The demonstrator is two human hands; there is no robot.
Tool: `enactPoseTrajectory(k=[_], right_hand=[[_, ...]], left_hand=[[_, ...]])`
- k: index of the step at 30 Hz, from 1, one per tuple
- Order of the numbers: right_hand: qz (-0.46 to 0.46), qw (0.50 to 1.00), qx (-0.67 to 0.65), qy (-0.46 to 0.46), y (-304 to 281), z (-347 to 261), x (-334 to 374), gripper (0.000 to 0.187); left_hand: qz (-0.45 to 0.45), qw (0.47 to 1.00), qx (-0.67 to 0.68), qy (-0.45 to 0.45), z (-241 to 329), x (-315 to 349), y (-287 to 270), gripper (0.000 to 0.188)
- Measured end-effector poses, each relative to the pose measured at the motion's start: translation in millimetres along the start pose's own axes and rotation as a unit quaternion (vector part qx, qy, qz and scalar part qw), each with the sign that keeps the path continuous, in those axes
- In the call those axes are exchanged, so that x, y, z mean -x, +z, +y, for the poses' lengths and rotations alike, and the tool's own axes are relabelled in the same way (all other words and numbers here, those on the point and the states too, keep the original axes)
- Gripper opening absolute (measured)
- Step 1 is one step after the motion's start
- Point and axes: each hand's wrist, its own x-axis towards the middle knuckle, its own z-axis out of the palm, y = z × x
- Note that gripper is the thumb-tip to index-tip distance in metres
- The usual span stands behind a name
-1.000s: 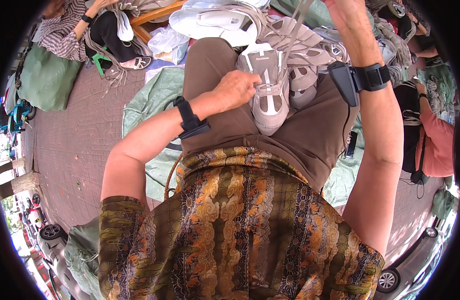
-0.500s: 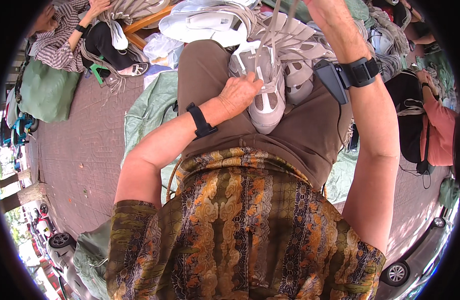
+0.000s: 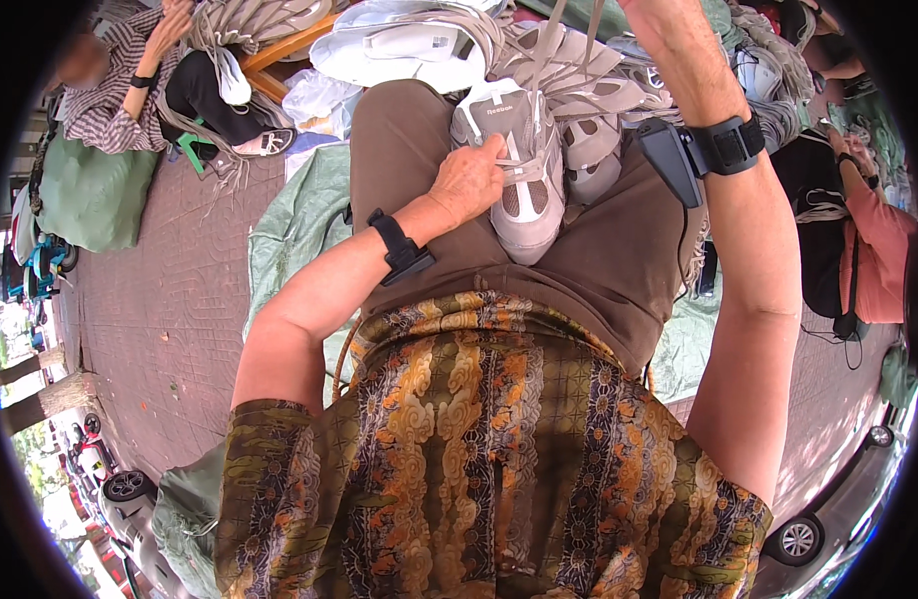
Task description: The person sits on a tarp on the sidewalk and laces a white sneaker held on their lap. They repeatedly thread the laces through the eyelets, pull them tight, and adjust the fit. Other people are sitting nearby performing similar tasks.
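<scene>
A grey and beige sneaker (image 3: 527, 215) lies between my thighs, its toe toward me. My left hand (image 3: 467, 185) is closed at the sneaker's lacing, fingers pinched on a flat beige shoelace (image 3: 524, 172) by the left side of the tongue. Lace ends run upward from the shoe toward the top edge of the view. Up there on the right is my right hand (image 3: 657, 18), raised beyond the shoe; its fingers are cut off by the edge, so their grip is hidden. A second grey sneaker (image 3: 591, 160) rests just right of the first, against my right thigh.
Beyond my knees lies a heap of grey-beige sneakers (image 3: 554, 55) with long laces, beside white shoes (image 3: 404, 45). Co-workers sit at the left (image 3: 120, 100) and right (image 3: 873, 250). A green sack (image 3: 95, 185) stands on the brick paving (image 3: 170, 329).
My left hand has shifted slightly left on the lacing. My right hand has moved a little right, and the raised laces have spread farther apart.
</scene>
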Motion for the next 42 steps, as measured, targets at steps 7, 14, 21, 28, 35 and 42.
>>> enactPoseTrajectory(k=[7, 14, 21, 28, 35, 42], right_hand=[[0.008, 1.0, 0.006, 0.008, -0.8, -6.9, 3.2, 0.022], [-0.073, 0.996, 0.037, -0.037, 19.0, -32.2, 14.3, 0.025], [-0.081, 0.996, 0.025, -0.021, 22.6, -28.8, 17.1, 0.025], [-0.081, 0.996, 0.032, -0.018, 22.6, -29.1, 20.5, 0.024], [-0.102, 0.994, 0.044, -0.002, 41.7, -40.5, 27.3, 0.024], [-0.151, 0.985, 0.083, 0.023, 69.0, -52.4, 36.0, 0.025]], left_hand=[[-0.147, 0.926, 0.284, -0.2, 4.5, -3.0, -25.3, 0.016], [-0.188, 0.908, 0.309, -0.209, -4.4, -12.1, -28.4, 0.013], [-0.022, 0.999, 0.005, 0.036, -14.7, -8.7, -18.3, 0.011], [-0.068, 0.996, -0.006, -0.062, -5.0, -13.9, -26.4, 0.022], [0.03, 0.966, 0.072, -0.248, -21.2, -29.6, -40.5, 0.05], [-0.058, 0.964, -0.014, -0.259, -2.0, -36.1, -23.2, 0.052]])
